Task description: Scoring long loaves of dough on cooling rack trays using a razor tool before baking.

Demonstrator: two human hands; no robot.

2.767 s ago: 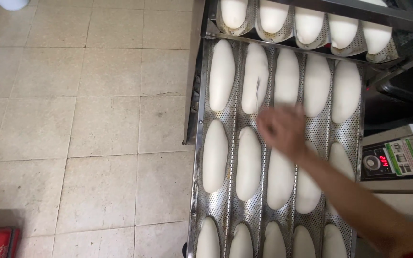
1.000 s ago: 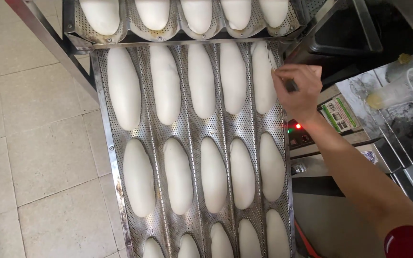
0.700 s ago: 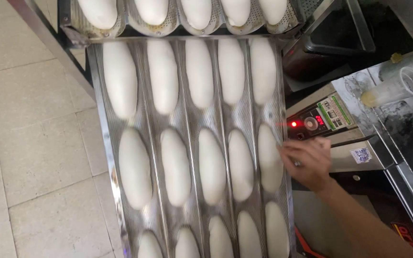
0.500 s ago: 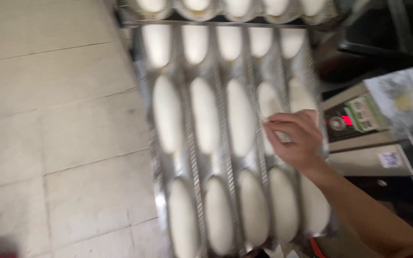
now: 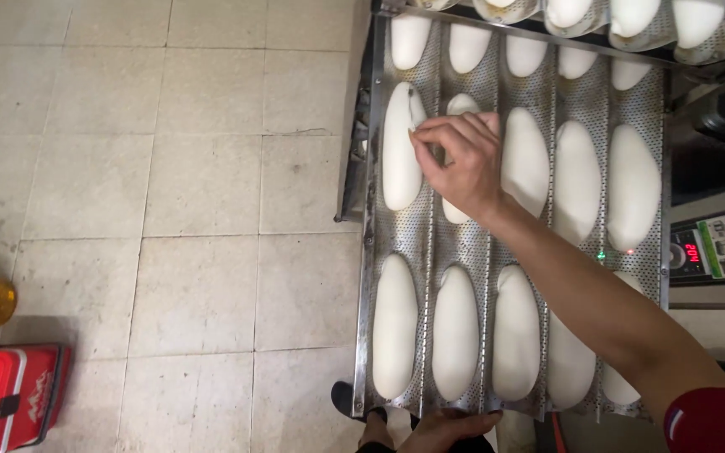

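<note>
Five dough loaves (image 5: 402,147) per tray (image 5: 472,243) row; right hand (image 5: 461,159) pinched at one, left hand (image 5: 446,428) gripping tray edge.

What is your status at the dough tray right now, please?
Right hand pinching small blade at far-left dough loaf. Left hand gripping tray's near edge. Nothing in the way.

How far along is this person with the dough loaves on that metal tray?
Done: the perforated tray is filled with shaped dough loaves. In hand: the right hand pinches a small thin tool against the leftmost middle-row loaf, while the left hand is at the tray's near edge. Left: the near-row loaves look smooth and unmarked; marks elsewhere are too faint to tell.
</note>
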